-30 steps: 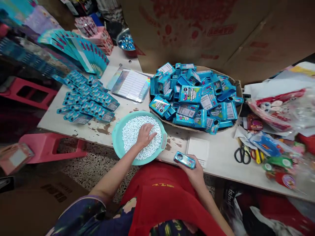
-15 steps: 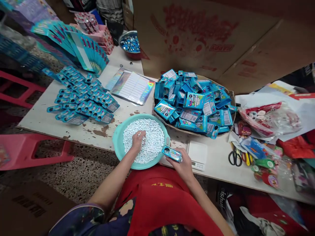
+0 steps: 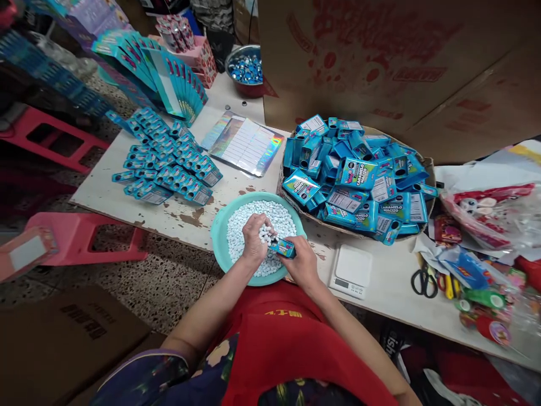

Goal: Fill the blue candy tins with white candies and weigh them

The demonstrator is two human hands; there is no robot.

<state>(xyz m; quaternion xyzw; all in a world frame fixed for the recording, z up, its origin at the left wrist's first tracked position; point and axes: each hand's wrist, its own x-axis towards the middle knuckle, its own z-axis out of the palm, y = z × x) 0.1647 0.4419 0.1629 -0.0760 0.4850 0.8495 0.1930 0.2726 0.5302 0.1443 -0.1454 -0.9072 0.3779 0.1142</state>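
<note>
Chipped white table (image 3: 393,285), left hand (image 3: 252,238) cupping small white pellets (image 3: 265,234), right hand (image 3: 303,261) gripping shiny blue printed box (image 3: 283,248)

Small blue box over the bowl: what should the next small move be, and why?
Probably the left hand should ease its white pieces into the blue box. It holds a cluster of them right by the box's end, while the right hand holds the box over the teal bowl, which would likely catch spills.
</note>
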